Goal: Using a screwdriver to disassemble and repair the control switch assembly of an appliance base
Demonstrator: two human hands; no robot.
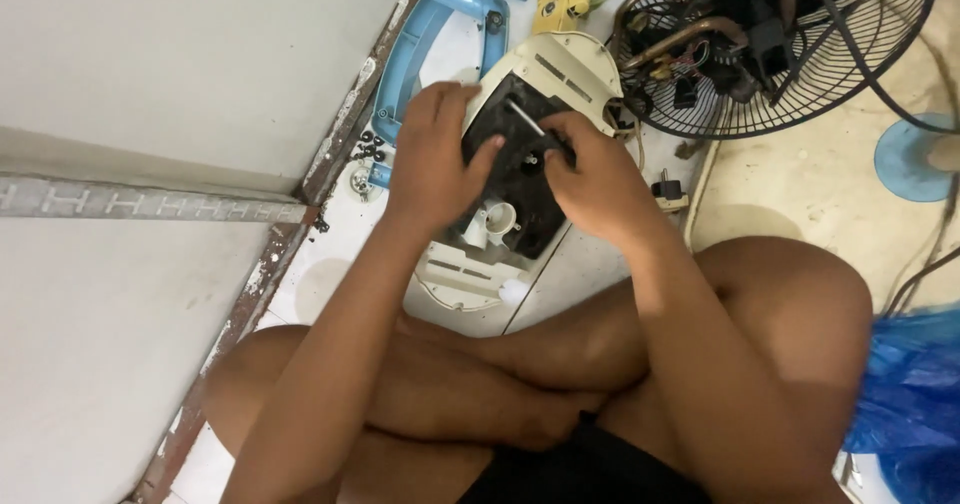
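— White floor tiles (820,194) are showing all round, and a grey wall panel (150,74) is running down the left side. What is the person doing?

— Sitting cross-legged on the floor, bending over a cream plastic housing (565,69) that is lying on the tiles just in front of the crossed legs. A black plate (520,179) is sitting in the middle of it, with a small white tube (497,222) sticking up near the lower end.

— And the hands?

— The left hand (432,159) is lying on the left side of the black plate, fingers curled, thumb reaching inward across it. The right hand (595,179) is closing round a thin metal rod (523,119), pinching its lower end while the rod is slanting up to the left over the plate.

— What is lying nearby?

— A blue plastic frame (425,39) is lying beside the wall, touching the housing's upper left. Small black screws (368,149) are lying in a little cluster by the wall edge. A black wire fan guard (775,49) with wires inside is lying at upper right, a yellow tool (563,2) is resting above the housing, and a blue plastic bag (915,384) is bunching at the right edge.
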